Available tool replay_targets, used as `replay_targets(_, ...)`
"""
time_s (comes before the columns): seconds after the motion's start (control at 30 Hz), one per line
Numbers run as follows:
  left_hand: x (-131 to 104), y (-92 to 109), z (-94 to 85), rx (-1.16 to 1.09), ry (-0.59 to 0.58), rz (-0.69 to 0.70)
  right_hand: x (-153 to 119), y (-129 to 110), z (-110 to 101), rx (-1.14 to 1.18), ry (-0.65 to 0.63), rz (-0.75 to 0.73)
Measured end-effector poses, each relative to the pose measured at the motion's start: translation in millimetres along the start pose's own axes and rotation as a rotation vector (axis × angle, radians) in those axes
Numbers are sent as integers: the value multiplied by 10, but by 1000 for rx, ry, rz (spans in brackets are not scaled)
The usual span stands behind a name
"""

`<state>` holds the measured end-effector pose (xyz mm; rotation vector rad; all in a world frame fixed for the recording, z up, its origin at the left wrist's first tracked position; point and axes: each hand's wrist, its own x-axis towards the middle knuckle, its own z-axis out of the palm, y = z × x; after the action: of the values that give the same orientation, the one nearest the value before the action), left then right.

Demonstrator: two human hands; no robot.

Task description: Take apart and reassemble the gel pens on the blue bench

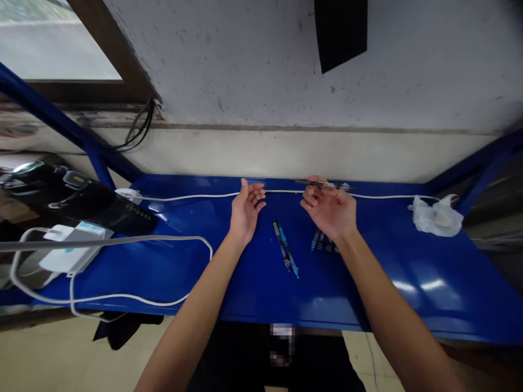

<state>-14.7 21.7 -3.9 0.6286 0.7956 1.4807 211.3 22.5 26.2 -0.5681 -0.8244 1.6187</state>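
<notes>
My right hand (332,209) grips a dark pen (301,182) between thumb and fingers, held nearly level above the back of the blue shelf (261,294). To the left, my left hand (247,209) holds nothing; its fingers are apart and slightly curled. Between my hands, a grey-and-black pen (281,245) and a light-blue pen (289,252) lie side by side on the shelf. Several more pens (321,240) rest under my right hand and wrist, which partly cover them.
A white cable (196,196) runs along the back of the shelf. At left are a black bottle (110,204) and a white power strip (75,247) with a looped cord. A crumpled white plastic bag (437,216) sits at right. Blue frame posts (100,163) and the wall bound the shelf.
</notes>
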Motion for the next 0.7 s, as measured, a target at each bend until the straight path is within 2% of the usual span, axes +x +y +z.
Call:
replay_targets(0.17,-5,-17,7,34,-26,10,6,29,22,-52,3,23)
replay_targets(0.47,-43,-29,54,86,-62,11,16,51,1,-122,-94,164)
replay_targets(0.57,-37,-34,55,93,-61,6,25,81,-6,-142,-49,147)
replay_targets(0.7,-27,-45,48,87,-61,7,79,180,-34,-169,86,17)
